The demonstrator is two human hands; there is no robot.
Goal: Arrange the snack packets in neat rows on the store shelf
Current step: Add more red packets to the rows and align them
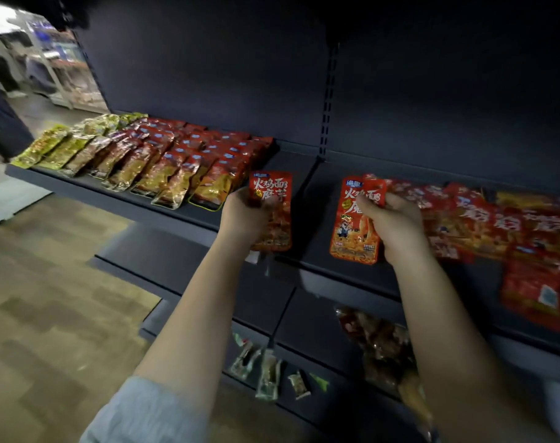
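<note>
My left hand (245, 215) grips a red snack packet (273, 199) upright, just above the dark shelf (291, 174). My right hand (393, 225) holds two more red packets (349, 231), one overlapping the other, over the shelf's right section. Neat rows of red packets (192, 158) and yellow-green packets (58, 145) fill the left part of the shelf. A loose, overlapping pile of red packets (502, 225) lies to the right of my right hand.
Lower dark shelves (189, 260) step out below, holding a few small green packets (265, 369) and a bag of brown snacks (381, 343). Wood-look floor (48, 298) lies to the left. A person stands at far left (0, 107) in the aisle.
</note>
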